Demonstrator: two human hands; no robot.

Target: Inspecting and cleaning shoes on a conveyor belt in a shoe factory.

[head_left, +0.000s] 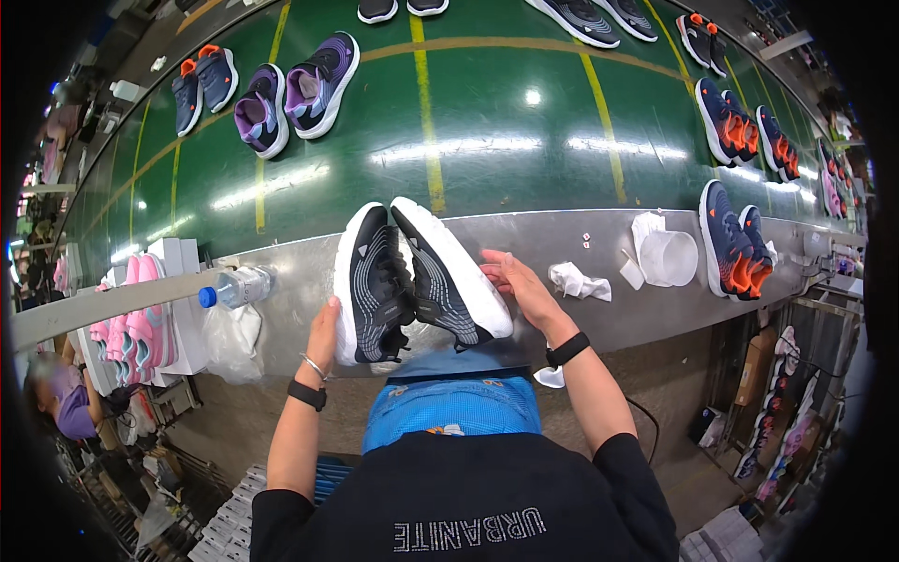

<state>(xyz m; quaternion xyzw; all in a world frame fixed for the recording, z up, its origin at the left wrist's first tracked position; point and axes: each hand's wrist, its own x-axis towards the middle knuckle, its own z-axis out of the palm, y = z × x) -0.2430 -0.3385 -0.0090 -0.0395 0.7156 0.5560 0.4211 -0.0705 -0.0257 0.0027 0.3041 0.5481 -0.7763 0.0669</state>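
A pair of black-and-grey sneakers with thick white soles stands on the metal ledge in front of me, tops leaning toward each other. My left hand (323,335) grips the outer sole side of the left sneaker (372,290); some of its fingers are hidden. Beside the right sneaker (449,286) is my right hand (526,288), open, fingers apart, their tips close to the white sole. Whether they touch it I cannot tell.
Sneaker pairs, including a purple-and-black one (323,84) and a navy-and-orange one (729,239), stand on the green belt (506,112) and ledge. A bottle (239,287) and pink shoes (140,318) are left. Crumpled paper (581,281) and a white roll (669,258) lie right.
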